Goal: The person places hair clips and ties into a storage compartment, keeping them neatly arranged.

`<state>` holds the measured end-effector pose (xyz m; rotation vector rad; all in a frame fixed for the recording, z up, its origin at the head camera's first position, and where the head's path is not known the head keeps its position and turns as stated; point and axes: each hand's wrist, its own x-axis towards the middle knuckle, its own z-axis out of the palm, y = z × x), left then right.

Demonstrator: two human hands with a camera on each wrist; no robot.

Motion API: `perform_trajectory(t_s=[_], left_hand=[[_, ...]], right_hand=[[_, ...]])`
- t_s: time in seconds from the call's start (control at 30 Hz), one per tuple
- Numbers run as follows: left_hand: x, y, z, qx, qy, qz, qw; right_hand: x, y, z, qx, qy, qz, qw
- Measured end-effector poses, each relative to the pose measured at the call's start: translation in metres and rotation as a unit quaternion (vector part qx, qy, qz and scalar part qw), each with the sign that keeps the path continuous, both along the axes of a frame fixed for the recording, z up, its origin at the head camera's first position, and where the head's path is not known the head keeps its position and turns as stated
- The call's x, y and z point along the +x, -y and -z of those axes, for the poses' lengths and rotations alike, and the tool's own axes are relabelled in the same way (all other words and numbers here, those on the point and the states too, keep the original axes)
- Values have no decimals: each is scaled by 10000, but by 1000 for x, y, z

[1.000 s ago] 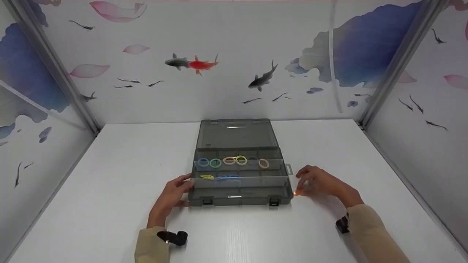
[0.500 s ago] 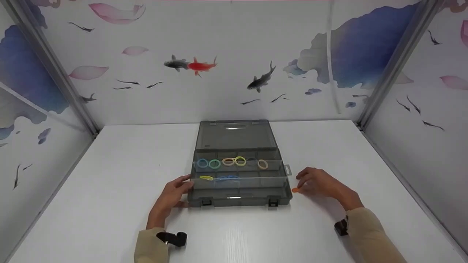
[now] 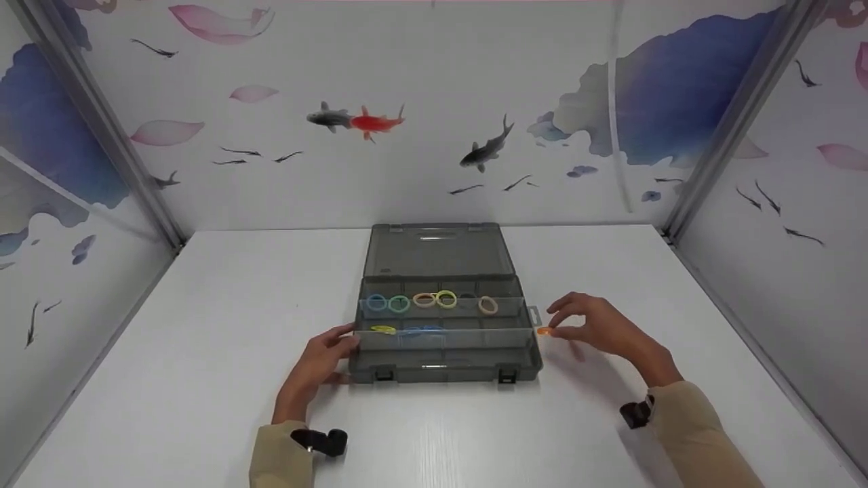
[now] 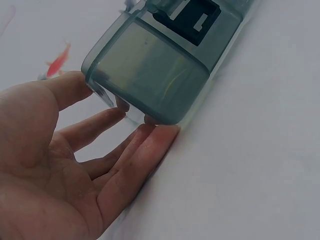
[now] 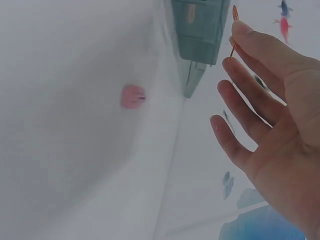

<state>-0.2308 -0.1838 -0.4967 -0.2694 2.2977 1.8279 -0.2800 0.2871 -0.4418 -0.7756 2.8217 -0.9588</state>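
Observation:
A smoky grey plastic divider box (image 3: 447, 371) stands on the table with its lid laid back. Loose rings, among them a blue ring (image 3: 377, 302), a green ring (image 3: 399, 304) and a yellow ring (image 3: 446, 299), sit in its compartments. My left hand (image 3: 319, 359) is at the box's left end, and in the left wrist view its fingertips touch the box wall. By the right end, my right hand (image 3: 600, 329) pinches a thin orange ring (image 5: 235, 11) between thumb and index finger, the other fingers spread apart.
White table (image 3: 203, 352) surrounds the box, with printed panels at the back and both sides. A handle tab (image 3: 535, 316) sticks out at the box's right side. A blurred pink patch (image 5: 132, 96) shows in the right wrist view.
My right hand has risen and moved slightly away from me, carrying the orange ring up beside the box's handle tab. My left hand and the box have stayed where they were.

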Motion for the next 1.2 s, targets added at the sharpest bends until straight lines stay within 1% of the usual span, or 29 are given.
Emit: perform_trajectory(t_s=[0.13,0.27,0.33,0.43,0.5,0.7,0.93,1.07,1.2], left_hand=[[-1,0,1,41,17,-22,10000],[-2,0,2,16,37,-38,10000],[-2,0,1,6,44,-51,10000],[-2,0,2,44,14,-44,10000],[-2,0,2,67,-17,-39,10000],[-1,0,1,112,-83,6,9999],[-2,-1,1,145,-58,14,9999],[-2,0,1,190,-77,20,9998],[-2,1,1,217,-129,32,9997]], right_hand=[[-1,11,-13,-23,-241,-57,9997],[-4,26,-24,-206,-417,29,9989],[-7,34,-27,-304,-500,76,9983],[-12,46,-30,-487,-484,122,9976],[-15,54,-30,-517,-451,131,9976],[-23,81,-24,-353,-381,241,9984],[-27,104,-14,-353,-350,434,9978],[-29,114,-10,-381,-313,422,9979],[-32,122,-3,-257,-349,287,9986]])
